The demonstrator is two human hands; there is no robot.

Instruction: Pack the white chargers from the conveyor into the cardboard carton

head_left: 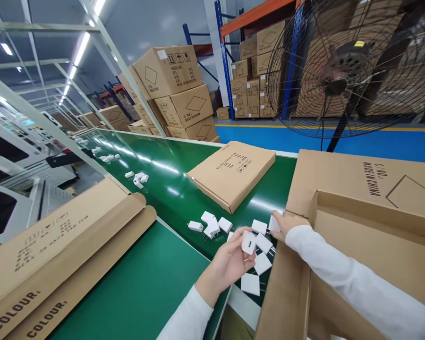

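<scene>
Now we've got our left hand (pixel 235 257) pinching 1 white charger (pixel 247 238), port (pixel 250 244) turned our way as if for viewing, while our right hand (pixel 289 225) grips a 2nd charger (pixel 275 223) by the open carton (pixel 286 288), loose chargers (pixel 262 263) nearby on the green belt (pixel 170 200), handy to both.

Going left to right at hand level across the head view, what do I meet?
Printed cartons → left hand → white adapter it holds → second white adapter → right hand touching that one.
</scene>
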